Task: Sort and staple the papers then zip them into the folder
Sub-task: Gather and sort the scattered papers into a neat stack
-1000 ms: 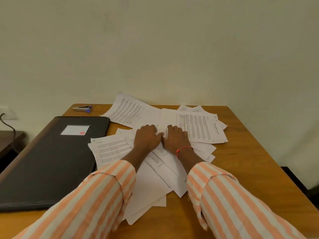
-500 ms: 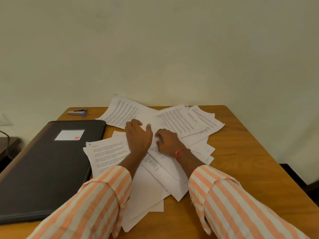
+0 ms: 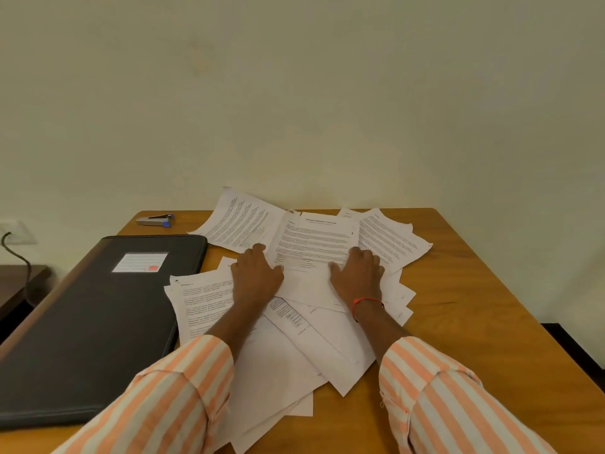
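Flatly, both hands are pressed palm-down on the papers [image 3: 294, 326], which are spread in a loose heap over the middle of the table [image 3: 474, 322]. The left hand [image 3: 257, 278] is laid with its fingers spread wide, resting on the sheets at the heap's centre; nothing is gripped. The right hand [image 3: 358, 275] is likewise opened flat, its fingertips set on the near edge of a printed sheet [image 3: 316, 239] that is topmost at twelve o'clock. A red band [image 3: 365, 303] is worn at the right wrist, and striped sleeves [image 3: 183, 394] cover both forearms.

The folder [image 3: 98, 322] is laid closed at nine o'clock from the hands, its right edge just overlapped by, or touching, the leftmost sheets; which cannot be told. A label [image 3: 140, 262] is fixed to its cover. The stapler [image 3: 155, 220] is seen at eleven o'clock, near the table's far edge, well apart from both hands and beyond the folder.

Sheets at twelve o'clock are pushed up against the wall [image 3: 294, 109]. Bare tabletop is left open at three o'clock, out to the right edge, and at five o'clock toward the near edge. A narrow strip is left free between folder and stapler.
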